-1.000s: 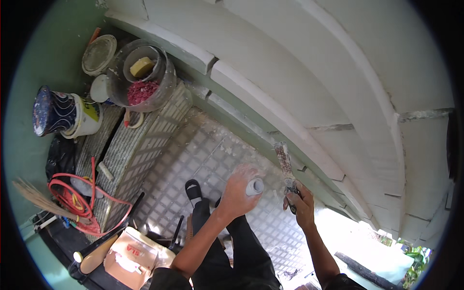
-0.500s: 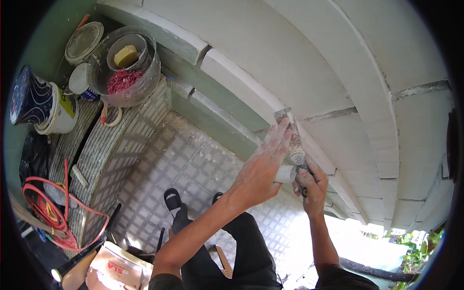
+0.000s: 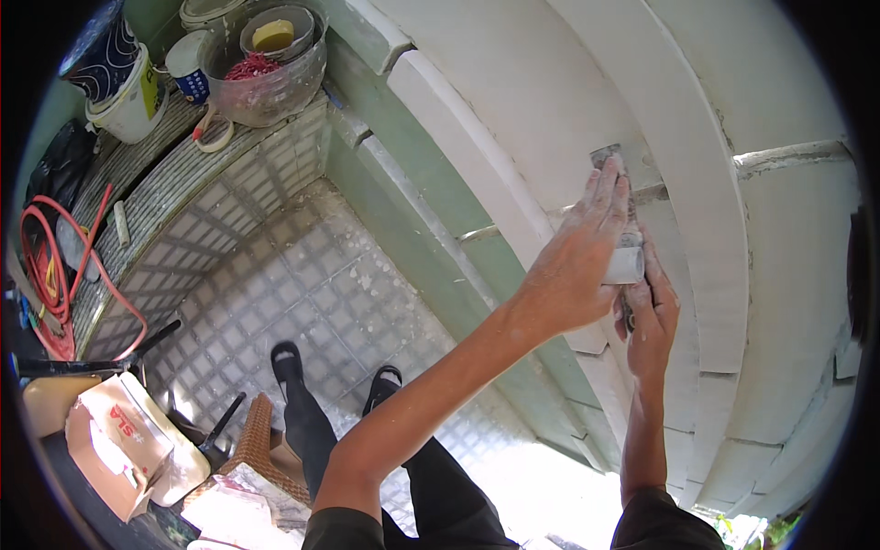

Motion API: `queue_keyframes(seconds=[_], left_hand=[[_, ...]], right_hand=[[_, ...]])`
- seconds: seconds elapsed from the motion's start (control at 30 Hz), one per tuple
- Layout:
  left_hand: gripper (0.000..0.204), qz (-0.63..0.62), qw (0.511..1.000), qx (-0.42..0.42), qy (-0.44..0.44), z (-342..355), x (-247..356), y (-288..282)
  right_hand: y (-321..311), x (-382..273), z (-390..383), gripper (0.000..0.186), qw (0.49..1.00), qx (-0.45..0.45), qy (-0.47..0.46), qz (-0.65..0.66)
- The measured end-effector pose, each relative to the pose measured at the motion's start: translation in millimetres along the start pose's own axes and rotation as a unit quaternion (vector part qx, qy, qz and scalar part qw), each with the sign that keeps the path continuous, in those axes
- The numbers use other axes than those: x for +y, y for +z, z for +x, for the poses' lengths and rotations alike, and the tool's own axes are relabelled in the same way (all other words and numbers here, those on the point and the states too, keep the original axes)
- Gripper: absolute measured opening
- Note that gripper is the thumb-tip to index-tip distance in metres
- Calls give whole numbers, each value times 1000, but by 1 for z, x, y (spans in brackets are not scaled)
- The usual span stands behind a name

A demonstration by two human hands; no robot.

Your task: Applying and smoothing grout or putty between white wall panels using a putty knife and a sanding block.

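Observation:
A plaster-smeared putty knife point(image 3: 606, 153) lies with its blade against the pale wall panel point(image 3: 513, 82). My right hand point(image 3: 649, 316) is closed around its dark handle. Over the blade my left hand point(image 3: 577, 261) is laid with its fingers stretched out and together. A short white roll point(image 3: 625, 264) sits between the left thumb and palm; it looks like joint tape, though its kind is not certain. Both hands are dusted with white. Just beside the blade, a rough seam point(image 3: 653, 193) runs between two panels.
A curved ledge point(image 3: 170, 183) at the left carries a clear tub point(image 3: 266, 101), a white bucket point(image 3: 133, 110), a ring of tape point(image 3: 216, 137) and a red hose point(image 3: 119, 298). Lower left are an opened cardboard box point(image 3: 115, 440) and a wicker piece point(image 3: 257, 435). Tiled floor point(image 3: 321, 275) lies below.
Both hands, with the putty knife and white roll, have moved up and right, from the raised strip's edge onto the panel near the seam. The view has shifted too.

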State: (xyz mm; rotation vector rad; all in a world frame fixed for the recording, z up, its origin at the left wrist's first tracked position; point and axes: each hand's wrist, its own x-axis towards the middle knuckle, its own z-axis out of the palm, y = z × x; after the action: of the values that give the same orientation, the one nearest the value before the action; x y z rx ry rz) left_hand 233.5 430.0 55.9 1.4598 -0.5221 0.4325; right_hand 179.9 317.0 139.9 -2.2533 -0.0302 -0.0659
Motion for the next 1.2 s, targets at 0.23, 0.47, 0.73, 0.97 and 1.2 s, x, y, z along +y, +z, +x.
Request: queue_keyframes(seconds=[0.23,0.47,0.73,0.97,1.2], left_hand=[[91,6,999,18,35,19,-1,19],[88,45,994,40,89,42,-27,4],[85,69,995,2,68,43,-31,-10],[87,70,992,41,98,57,-43,-34],[87,96,988,70,103,88,-60,-65]], right_hand=[[-16,18,5,50,995,57,-63,-43],[-1,-5,39,48,990,78,-84,-87],[20,-15,43,47,986,102,-91,-100],[30,-11,63,46,978,88,-142,-122],[52,-29,101,42,986,73,-131,-80]])
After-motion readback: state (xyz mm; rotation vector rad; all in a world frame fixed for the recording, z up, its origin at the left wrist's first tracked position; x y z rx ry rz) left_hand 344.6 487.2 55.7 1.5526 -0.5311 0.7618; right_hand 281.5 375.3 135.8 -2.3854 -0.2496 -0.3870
